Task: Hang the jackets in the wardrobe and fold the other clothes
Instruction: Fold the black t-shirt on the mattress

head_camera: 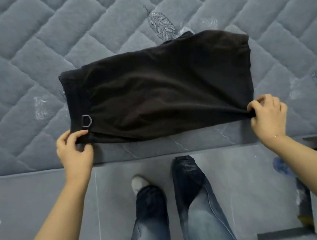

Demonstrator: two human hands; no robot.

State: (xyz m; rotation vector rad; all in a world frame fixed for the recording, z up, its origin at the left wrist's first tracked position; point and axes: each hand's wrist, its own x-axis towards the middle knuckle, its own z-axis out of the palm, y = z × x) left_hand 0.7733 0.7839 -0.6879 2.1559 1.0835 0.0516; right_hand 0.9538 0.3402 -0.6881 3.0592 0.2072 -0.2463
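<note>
At lower centre, jeans-clad legs (178, 214) stood by the mattress's (24, 57) near edge. The left hand (73, 149) and right hand (267, 117) pinched the near corners of matte black shorts (160, 91), folded flat mid-frame; quilted grey diamonds stretched beyond.

a big grey bed (24, 57) and the floor beside it

the bed cover has puffy diamond shapes and some silvery leaf marks (161, 25). grey floor (44, 205) lies below its edge. two legs in blue jeans (202, 214) stand there, with one pale toe (139, 182) poking out. something small and blue (281, 165) sits at the right, blurry.
</note>
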